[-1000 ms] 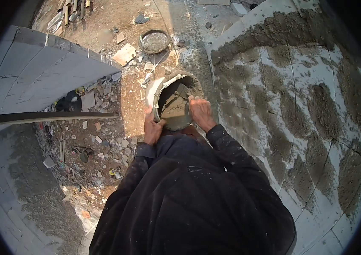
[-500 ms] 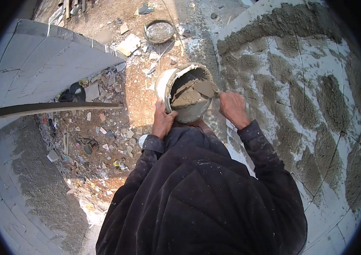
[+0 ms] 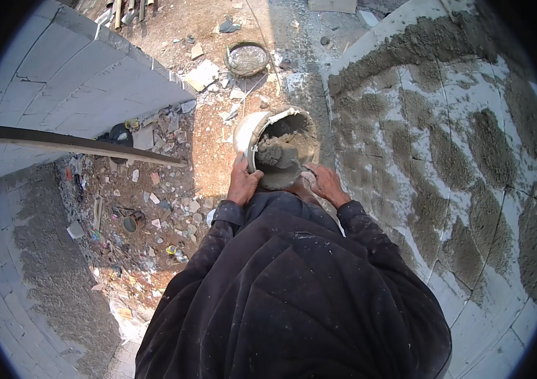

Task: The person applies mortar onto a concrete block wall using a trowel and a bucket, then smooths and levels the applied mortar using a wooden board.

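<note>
A mortar-smeared white bucket (image 3: 243, 134) is tilted in front of me, its mouth toward me and to the right. My left hand (image 3: 242, 182) grips its near left rim, thumb over the edge. Inside lies a heap of wet grey mortar (image 3: 276, 151). My right hand (image 3: 325, 183) is closed around the handle of a trowel (image 3: 290, 162) at the bucket's right lip. The trowel's blade reaches into the mortar and is partly covered by it.
On the right stands a block wall (image 3: 433, 170) patched with wet mortar. A pale block wall (image 3: 91, 69) rises at left, crossed by a long wooden board (image 3: 79, 144). Rubble (image 3: 155, 189) litters the ground, and a round mortar-crusted tub (image 3: 247, 59) lies farther off.
My right hand has moved left and down, closer to the bucket. The trowel blade, earlier lying across the bucket's opening, is now lower within the mortar. My left hand keeps its grip.
</note>
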Tool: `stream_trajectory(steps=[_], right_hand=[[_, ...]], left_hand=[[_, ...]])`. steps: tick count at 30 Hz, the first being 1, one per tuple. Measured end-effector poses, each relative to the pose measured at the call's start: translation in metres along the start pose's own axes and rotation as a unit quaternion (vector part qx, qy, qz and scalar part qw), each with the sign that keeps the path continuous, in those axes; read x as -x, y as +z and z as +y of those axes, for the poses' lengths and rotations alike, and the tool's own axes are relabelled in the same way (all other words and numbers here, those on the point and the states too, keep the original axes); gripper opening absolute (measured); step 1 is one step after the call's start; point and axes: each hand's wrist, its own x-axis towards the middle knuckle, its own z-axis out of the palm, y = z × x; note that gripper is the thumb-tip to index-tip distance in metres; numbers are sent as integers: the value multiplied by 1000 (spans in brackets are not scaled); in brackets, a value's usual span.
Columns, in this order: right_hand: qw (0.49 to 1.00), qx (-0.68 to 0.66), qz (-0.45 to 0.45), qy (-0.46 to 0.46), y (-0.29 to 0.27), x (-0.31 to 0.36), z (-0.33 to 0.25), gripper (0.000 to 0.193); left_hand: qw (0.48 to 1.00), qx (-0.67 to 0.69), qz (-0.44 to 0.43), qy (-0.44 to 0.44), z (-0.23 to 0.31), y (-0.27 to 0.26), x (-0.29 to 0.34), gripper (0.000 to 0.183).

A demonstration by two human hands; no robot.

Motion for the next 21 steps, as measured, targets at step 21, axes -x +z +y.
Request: stream_trajectory(steps=[21], right_hand=[[858,98,255,-434,-545,-147,-385,43]], left_hand=[[990,-138,-6,27,-72,7,-131,22]])
